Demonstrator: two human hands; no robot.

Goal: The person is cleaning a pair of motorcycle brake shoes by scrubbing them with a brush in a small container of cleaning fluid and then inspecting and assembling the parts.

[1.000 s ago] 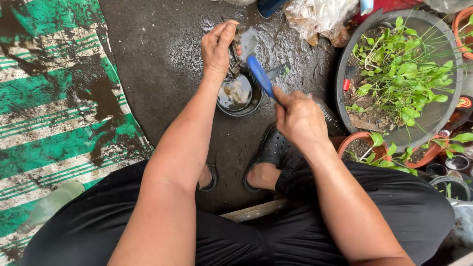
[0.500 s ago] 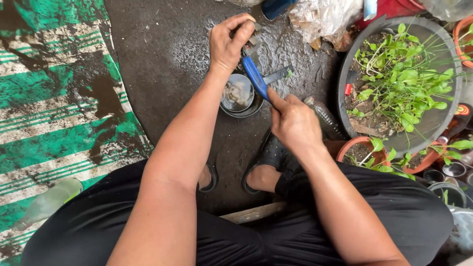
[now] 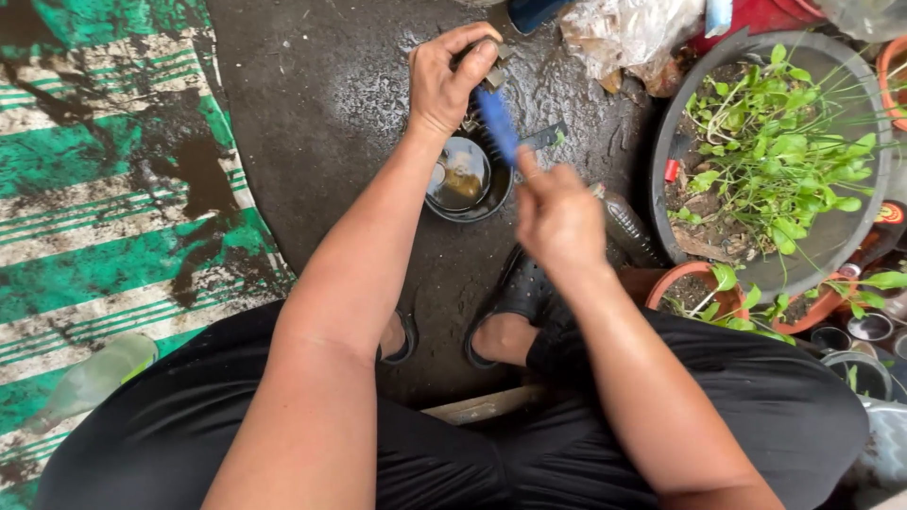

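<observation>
Wet dark concrete lies under both hands. Nearest, the right hand (image 3: 559, 219) is closed around a blue brush handle (image 3: 496, 125) slanting up-left toward the left hand (image 3: 450, 77), which pinches a small dark piece just above a muddy black bowl (image 3: 466, 178).

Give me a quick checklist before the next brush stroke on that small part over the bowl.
1. Left hand grip on the small part: ok, fingers closed round it.
2. Right hand grip on the blue brush: ok, though the hand is blurred.
3. Brush head touching the part: cannot tell, fingers hide it.
4. Dark bowl under the work: ok, on the wet ground directly below, holding murky liquid.
5. Plastic bottle lying beside the right hand: not ok, close to the stroke path.
</observation>
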